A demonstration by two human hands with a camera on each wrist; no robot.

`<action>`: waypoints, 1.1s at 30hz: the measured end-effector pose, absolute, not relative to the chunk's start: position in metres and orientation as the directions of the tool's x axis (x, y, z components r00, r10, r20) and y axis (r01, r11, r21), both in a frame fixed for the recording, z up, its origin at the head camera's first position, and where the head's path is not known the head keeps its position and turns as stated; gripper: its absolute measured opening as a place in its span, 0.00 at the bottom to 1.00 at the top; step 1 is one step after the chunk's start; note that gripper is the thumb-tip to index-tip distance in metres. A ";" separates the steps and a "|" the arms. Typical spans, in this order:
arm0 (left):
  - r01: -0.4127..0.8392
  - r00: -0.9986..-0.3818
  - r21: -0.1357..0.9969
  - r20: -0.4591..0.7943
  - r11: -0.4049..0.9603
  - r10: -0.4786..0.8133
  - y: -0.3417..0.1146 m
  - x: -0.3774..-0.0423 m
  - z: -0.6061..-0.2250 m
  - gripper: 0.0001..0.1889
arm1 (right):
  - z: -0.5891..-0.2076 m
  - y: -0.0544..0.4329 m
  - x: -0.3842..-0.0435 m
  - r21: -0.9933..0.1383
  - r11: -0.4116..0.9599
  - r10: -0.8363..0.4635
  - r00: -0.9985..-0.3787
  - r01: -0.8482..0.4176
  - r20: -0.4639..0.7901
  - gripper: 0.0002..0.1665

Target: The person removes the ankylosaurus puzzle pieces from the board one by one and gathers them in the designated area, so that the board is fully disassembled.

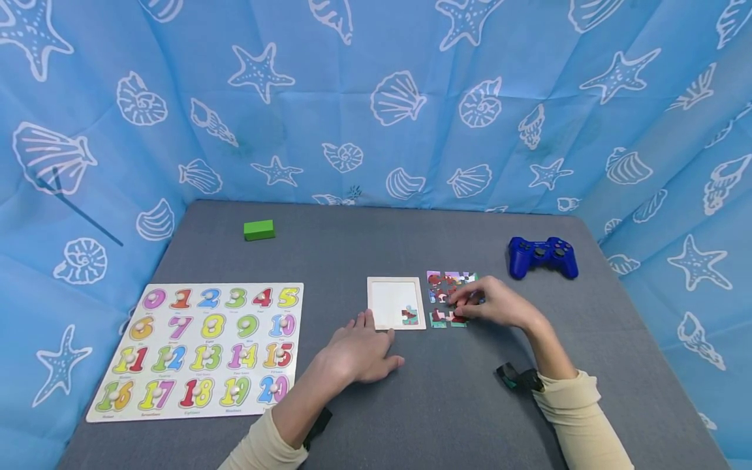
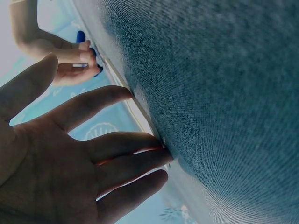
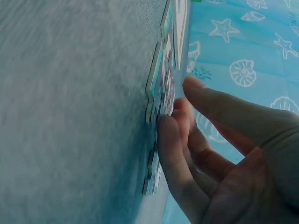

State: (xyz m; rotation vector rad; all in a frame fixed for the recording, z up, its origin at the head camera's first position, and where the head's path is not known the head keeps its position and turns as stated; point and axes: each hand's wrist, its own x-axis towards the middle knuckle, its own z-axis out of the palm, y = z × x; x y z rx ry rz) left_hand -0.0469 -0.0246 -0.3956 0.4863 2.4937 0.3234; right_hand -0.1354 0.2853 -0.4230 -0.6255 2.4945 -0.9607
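A shallow white puzzle frame with a wooden rim (image 1: 395,279) lies mid-table, a joined bit of picture puzzle (image 1: 409,316) in its lower right corner. My left hand (image 1: 360,349) lies flat beside it, fingers spread, their tips right at the frame's near left edge. To the right of the frame, several loose jigsaw pieces (image 1: 437,318) lie close together, printed in red, purple and teal. Over them reaches my right hand (image 1: 496,301). Its bent fingers (image 3: 169,133) are at the pieces (image 3: 155,70), while the thumb stands apart, with nothing visible between them.
A number peg board (image 1: 200,349) covers the left of the grey table. Toward the back left is a green block (image 1: 259,230). A blue game controller (image 1: 542,256) sits at the right, beyond the right hand. Blue shell-patterned curtain (image 1: 399,98) hangs around the back and sides.
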 end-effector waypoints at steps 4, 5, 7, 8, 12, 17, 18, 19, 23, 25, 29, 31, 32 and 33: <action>0.264 -0.767 0.331 -0.497 0.906 0.406 -0.025 -0.047 -0.395 0.35 | -0.423 0.278 -0.135 -0.743 0.620 -0.561 -0.804 -0.251 -0.197 0.11; 0.264 -0.766 0.331 -0.499 0.906 0.405 -0.025 -0.048 -0.396 0.35 | -0.423 0.276 -0.135 -0.755 0.608 -0.568 -0.799 -0.246 -0.197 0.11; 0.264 -0.763 0.330 -0.503 0.906 0.406 -0.025 -0.048 -0.396 0.35 | -0.424 0.270 -0.135 -0.774 0.587 -0.579 -0.792 -0.237 -0.197 0.11; 0.264 -0.762 0.329 -0.504 0.907 0.405 -0.025 -0.048 -0.396 0.35 | -0.424 0.267 -0.135 -0.781 0.579 -0.585 -0.787 -0.236 -0.195 0.11; 0.265 -0.760 0.324 -0.510 0.908 0.403 -0.025 -0.049 -0.396 0.35 | -0.425 0.253 -0.136 -0.797 0.550 -0.612 -0.770 -0.251 -0.180 0.12; 0.267 -0.755 0.317 -0.518 0.910 0.402 -0.024 -0.050 -0.396 0.35 | -0.427 0.236 -0.136 -0.791 0.535 -0.652 -0.741 -0.296 -0.164 0.13; 0.268 -0.754 0.316 -0.519 0.910 0.402 -0.023 -0.050 -0.396 0.35 | -0.427 0.232 -0.136 -0.785 0.535 -0.659 -0.735 -0.312 -0.157 0.13; 0.268 -0.754 0.315 -0.519 0.910 0.402 -0.023 -0.050 -0.396 0.35 | -0.428 0.229 -0.136 -0.777 0.536 -0.666 -0.731 -0.331 -0.148 0.14; 0.274 -0.760 0.314 -0.508 0.909 0.405 -0.024 -0.049 -0.397 0.35 | -0.430 0.217 -0.137 -0.732 0.559 -0.668 -0.734 -0.389 -0.120 0.14; 0.279 -0.763 0.314 -0.501 0.908 0.408 -0.024 -0.048 -0.397 0.35 | -0.431 0.212 -0.137 -0.709 0.578 -0.661 -0.742 -0.404 -0.115 0.14; 0.290 -0.767 0.311 -0.489 0.905 0.415 -0.024 -0.048 -0.398 0.34 | -0.428 0.203 -0.135 -0.677 0.616 -0.638 -0.760 -0.402 -0.128 0.15; 0.294 -0.768 0.309 -0.486 0.904 0.416 -0.024 -0.048 -0.398 0.34 | -0.428 0.201 -0.134 -0.669 0.634 -0.623 -0.769 -0.389 -0.143 0.14; 0.296 -0.769 0.308 -0.485 0.904 0.417 -0.024 -0.048 -0.398 0.34 | -0.428 0.201 -0.134 -0.668 0.641 -0.616 -0.773 -0.378 -0.154 0.14; 0.299 -0.769 0.306 -0.484 0.904 0.418 -0.024 -0.047 -0.399 0.34 | -0.428 0.200 -0.134 -0.666 0.648 -0.609 -0.776 -0.370 -0.162 0.14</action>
